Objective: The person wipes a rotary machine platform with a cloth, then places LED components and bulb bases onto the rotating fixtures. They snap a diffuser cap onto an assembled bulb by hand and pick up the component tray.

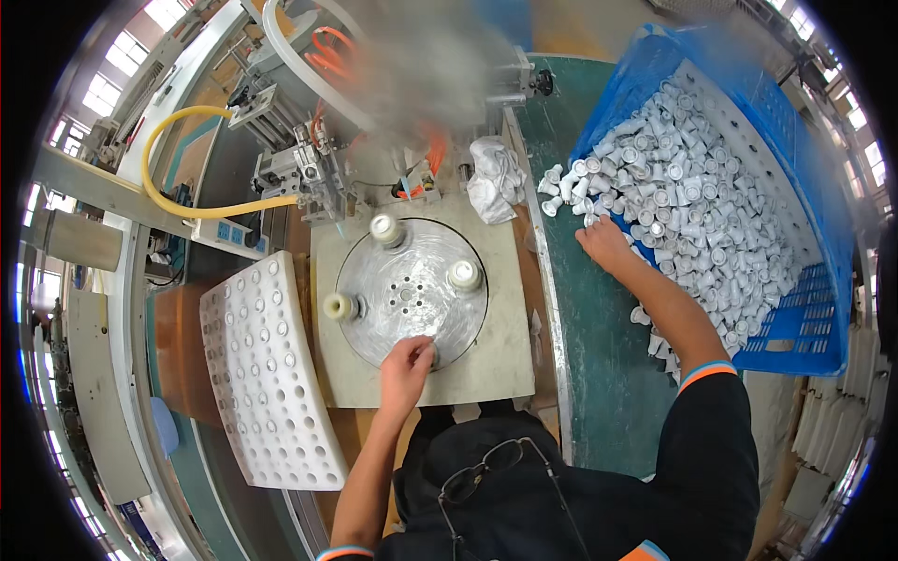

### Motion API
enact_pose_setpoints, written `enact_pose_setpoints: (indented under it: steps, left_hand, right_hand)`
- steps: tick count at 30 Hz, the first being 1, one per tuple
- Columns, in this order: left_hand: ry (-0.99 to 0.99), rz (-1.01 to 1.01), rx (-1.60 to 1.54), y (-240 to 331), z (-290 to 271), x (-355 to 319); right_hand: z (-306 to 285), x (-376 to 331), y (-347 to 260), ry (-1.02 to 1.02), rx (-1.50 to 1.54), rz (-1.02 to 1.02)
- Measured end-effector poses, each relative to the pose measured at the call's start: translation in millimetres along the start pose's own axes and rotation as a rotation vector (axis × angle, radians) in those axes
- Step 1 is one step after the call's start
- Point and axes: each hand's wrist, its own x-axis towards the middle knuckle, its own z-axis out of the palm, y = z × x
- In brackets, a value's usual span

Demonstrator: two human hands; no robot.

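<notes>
Under and beyond the left hand (407, 369) lies the metal disc (421, 266); beside the right hand (606, 245), white plastic parts (692, 187) are heaped. Fingertips are hard to make out; whether either hand grasps anything, I cannot tell.

Bright windows (127, 53), fisheye-bent edges, blurred smear top centre

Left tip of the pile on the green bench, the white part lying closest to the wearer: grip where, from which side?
Probably best to pinch the white part across its narrower body, behind the flared end, from above and the left. It appears to lie on its side on the green bench, flared end leftward; the pile crowds its right.
</notes>
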Motion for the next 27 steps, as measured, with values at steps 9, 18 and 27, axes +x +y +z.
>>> enact_pose_setpoints:
  steps: [9, 18, 27]
  left_hand:
    - [-0.233, 0.314, 0.454, -34, 21, 39]
    - [0.004, 0.337, 0.106, -12, -56, -12]
    - [0.604, -0.184, 0.372, -155, -250, -67]
  right_hand:
    - [-67, -33, -60, -0.096, 0.552, 0.228]
    - [-64, -75, -124, -0.193, 0.535, 0.355]
    - [-75, -86, -141, -0.072, 0.641, 0.530]
